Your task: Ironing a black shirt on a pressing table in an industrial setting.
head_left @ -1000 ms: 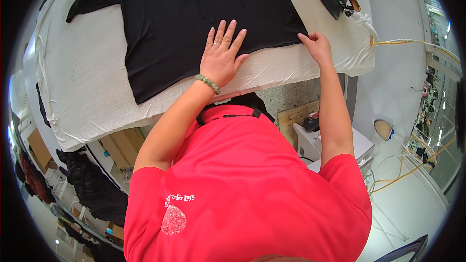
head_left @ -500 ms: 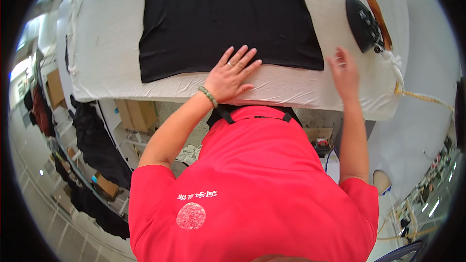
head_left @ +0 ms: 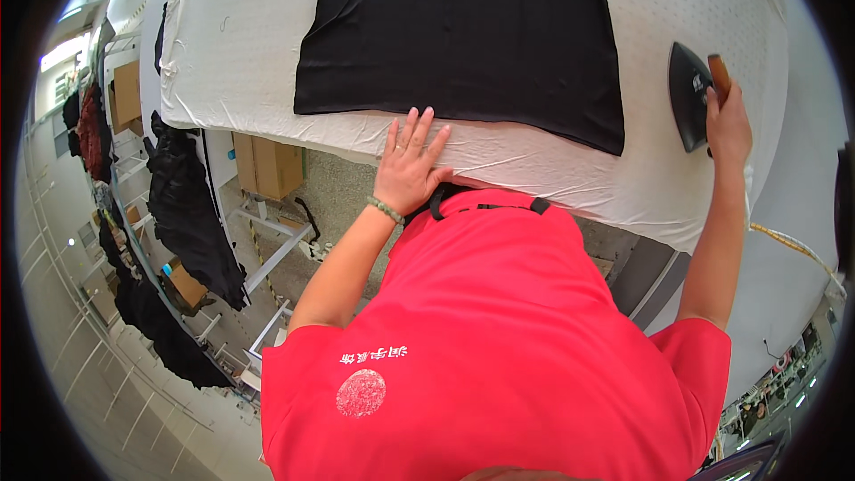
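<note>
The black garment (head_left: 463, 44) lies spread out on the desk (head_left: 240, 31), its hem running along the near edge with a strip of the white cover (head_left: 534, 156) showing between the two. Its upper part runs out of my view toward the far edge, so I only have the lower portion to go by.

My left hand (head_left: 410, 160) rests at the desk's near edge, a little left of the hem's middle. Its fingers (head_left: 421, 131) are released and spread apart, the longest ones reaching the hem (how firmly they press, I cannot tell from here). A green beaded bracelet (head_left: 386, 209) circles that wrist.

Out by the desk's right edge, my right hand (head_left: 730, 129) has its fingers grasping the brown handle (head_left: 720, 74) of a dark iron (head_left: 688, 93). The iron's pointed end faces the far edge, and bare white cover separates it from the garment. Whether it rests on the cover or is slightly lifted, I can't say. A yellow cord (head_left: 793, 245) trails away past the right edge.

Below the near edge I see the red shirt (head_left: 508, 330) with its pale round print. Past the desk's left part are a cardboard box (head_left: 264, 165) and dark clothing (head_left: 183, 205) hanging farther out.
</note>
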`<state>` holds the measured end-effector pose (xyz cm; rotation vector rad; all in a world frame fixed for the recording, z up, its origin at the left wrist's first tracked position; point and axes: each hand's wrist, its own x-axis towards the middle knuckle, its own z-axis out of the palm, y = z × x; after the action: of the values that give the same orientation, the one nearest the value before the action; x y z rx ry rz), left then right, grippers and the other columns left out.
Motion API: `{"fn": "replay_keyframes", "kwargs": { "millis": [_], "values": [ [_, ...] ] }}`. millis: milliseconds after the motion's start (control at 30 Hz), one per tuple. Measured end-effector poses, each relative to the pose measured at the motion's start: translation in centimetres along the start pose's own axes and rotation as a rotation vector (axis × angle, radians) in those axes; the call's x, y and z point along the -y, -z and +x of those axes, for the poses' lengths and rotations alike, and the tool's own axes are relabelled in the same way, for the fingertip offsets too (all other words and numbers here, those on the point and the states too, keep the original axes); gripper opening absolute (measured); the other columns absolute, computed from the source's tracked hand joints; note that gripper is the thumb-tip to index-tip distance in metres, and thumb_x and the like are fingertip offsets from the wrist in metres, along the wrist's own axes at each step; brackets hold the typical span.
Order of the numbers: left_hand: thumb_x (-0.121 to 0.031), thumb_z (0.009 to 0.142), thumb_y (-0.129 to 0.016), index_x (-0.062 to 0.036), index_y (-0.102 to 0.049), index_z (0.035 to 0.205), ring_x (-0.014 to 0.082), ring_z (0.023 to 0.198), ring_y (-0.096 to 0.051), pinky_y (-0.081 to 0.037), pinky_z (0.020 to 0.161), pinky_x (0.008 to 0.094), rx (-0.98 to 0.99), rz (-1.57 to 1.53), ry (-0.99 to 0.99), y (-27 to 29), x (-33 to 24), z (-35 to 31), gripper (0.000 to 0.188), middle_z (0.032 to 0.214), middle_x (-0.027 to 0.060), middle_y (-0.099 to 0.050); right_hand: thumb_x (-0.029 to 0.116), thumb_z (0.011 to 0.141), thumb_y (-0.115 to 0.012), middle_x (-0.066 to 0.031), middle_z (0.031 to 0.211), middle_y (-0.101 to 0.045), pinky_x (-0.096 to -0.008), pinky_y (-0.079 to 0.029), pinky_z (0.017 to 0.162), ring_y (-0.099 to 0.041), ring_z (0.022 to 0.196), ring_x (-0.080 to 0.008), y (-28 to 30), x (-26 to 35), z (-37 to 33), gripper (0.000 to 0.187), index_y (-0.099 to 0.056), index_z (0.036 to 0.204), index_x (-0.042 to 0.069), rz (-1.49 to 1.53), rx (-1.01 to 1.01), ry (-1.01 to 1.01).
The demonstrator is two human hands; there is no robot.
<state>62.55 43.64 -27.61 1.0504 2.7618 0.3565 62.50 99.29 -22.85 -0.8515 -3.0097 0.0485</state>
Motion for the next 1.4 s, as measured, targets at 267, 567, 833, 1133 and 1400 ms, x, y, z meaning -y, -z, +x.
{"fn": "replay_keyframes", "kwargs": {
  "millis": [267, 567, 833, 1133, 1400],
  "values": [
    [-0.032, 0.093, -0.072, -0.0090, -0.054, 0.148, 0.0389, 0.150, -0.036, -0.028, 0.122, 0.0541, -0.034, -0.153, -0.083, 5.4, 7.7, 6.2, 0.063, 0.159, 0.0171, -0.043, 0.041, 0.098, -0.069, -0.0018, 0.063, -0.054, -0.0288, -0.045, 0.049, -0.057, 0.052, -0.0127, 3.6, 0.6, -1.8, 0.040, -0.060, 0.107, 0.004, 0.449, 0.517, -0.507],
    [-0.020, 0.090, -0.075, -0.0061, -0.070, 0.116, 0.0331, 0.118, -0.063, -0.050, 0.103, 0.0430, -0.313, -0.265, -0.422, 6.8, 18.6, 33.7, 0.030, 0.123, 0.0120, -0.069, 0.022, 0.092, -0.079, -0.0022, 0.087, -0.069, -0.0245, -0.050, 0.057, -0.061, 0.063, -0.0090, 5.7, 25.1, -12.9, 0.050, -0.058, 0.133, 0.000, 0.892, 0.330, -0.513],
    [-0.038, 0.083, -0.082, -0.0066, -0.063, 0.124, 0.0349, 0.107, -0.065, -0.052, 0.093, 0.0436, 0.279, 0.132, -0.270, 11.2, 15.2, 44.7, 0.054, 0.107, 0.0147, -0.071, 0.024, 0.084, -0.086, -0.0103, 0.073, -0.067, -0.0308, -0.054, 0.065, -0.067, 0.064, -0.0190, 1.8, 37.1, -17.9, 0.076, -0.049, 0.144, -0.002, 0.846, 0.385, -0.607],
    [-0.027, 0.080, -0.085, -0.0070, -0.068, 0.111, 0.0349, 0.107, -0.063, -0.051, 0.090, 0.0429, 0.368, -0.035, -0.532, 9.3, 17.1, 46.2, 0.041, 0.106, 0.0132, -0.070, 0.018, 0.080, -0.085, -0.0088, 0.065, -0.060, -0.0294, -0.052, 0.063, -0.062, 0.057, -0.0206, 1.5, 38.7, -17.3, 0.079, -0.045, 0.146, 0.000, 0.761, 0.412, -0.673],
    [-0.024, 0.087, -0.079, -0.0078, -0.069, 0.119, 0.0343, 0.125, -0.056, -0.045, 0.107, 0.0441, -0.282, -0.061, -0.759, 6.2, 23.4, 48.5, 0.038, 0.131, 0.0126, -0.063, 0.016, 0.083, -0.084, -0.0089, 0.072, -0.064, -0.0284, -0.053, 0.067, -0.064, 0.064, -0.0173, 1.4, 39.4, -13.3, 0.073, -0.048, 0.144, -0.001, 0.781, 0.376, -0.615]
  ]
}}
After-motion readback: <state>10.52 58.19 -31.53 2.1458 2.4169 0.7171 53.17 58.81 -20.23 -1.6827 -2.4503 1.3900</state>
